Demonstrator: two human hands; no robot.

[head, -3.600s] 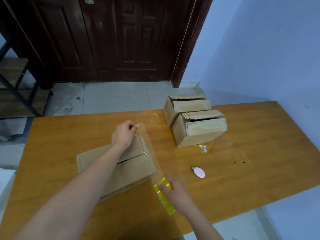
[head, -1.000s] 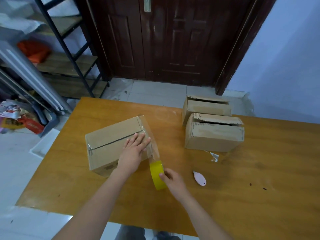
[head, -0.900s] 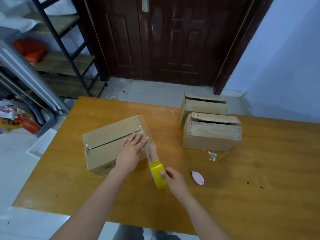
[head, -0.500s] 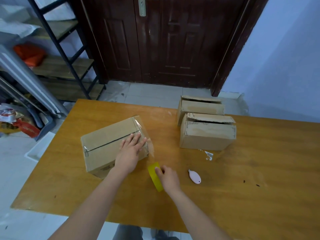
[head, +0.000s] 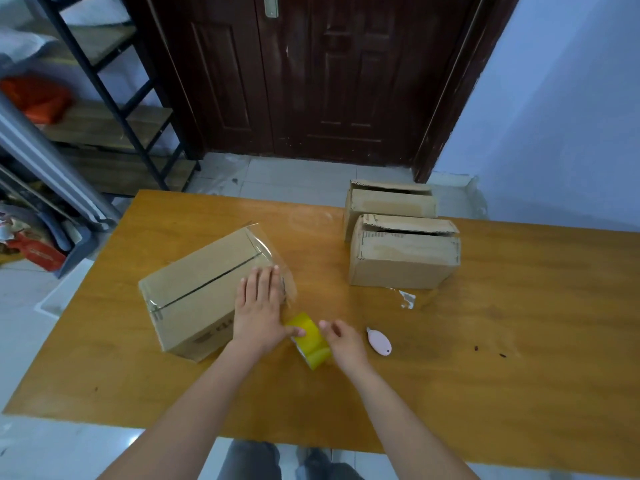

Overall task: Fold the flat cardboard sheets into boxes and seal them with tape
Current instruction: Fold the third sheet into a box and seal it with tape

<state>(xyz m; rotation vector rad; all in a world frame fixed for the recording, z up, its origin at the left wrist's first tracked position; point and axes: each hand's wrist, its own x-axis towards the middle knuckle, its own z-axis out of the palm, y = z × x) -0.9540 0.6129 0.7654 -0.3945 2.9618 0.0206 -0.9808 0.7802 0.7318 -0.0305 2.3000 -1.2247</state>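
A folded cardboard box [head: 201,282] lies on the wooden table [head: 519,341], clear tape along its top seam and over its right end. My left hand [head: 259,306] presses flat on that right end, its thumb touching the yellow tape roll [head: 310,341]. The roll stands on the table just below the box, a strip of clear tape still joining the two. My right hand [head: 344,341] grips the roll from its right side, fingers curled at its edge.
Two more cardboard boxes [head: 403,254] [head: 391,202] stand at the back right of the table. A small pink cutter [head: 379,342] lies right of my right hand. A scrap of tape [head: 407,299] lies in front of the nearer box. A metal shelf [head: 104,98] stands far left.
My right hand has brought the tape roll down from the box's end onto the table. My left hand slid toward the box's lower right corner, thumb now on the roll.
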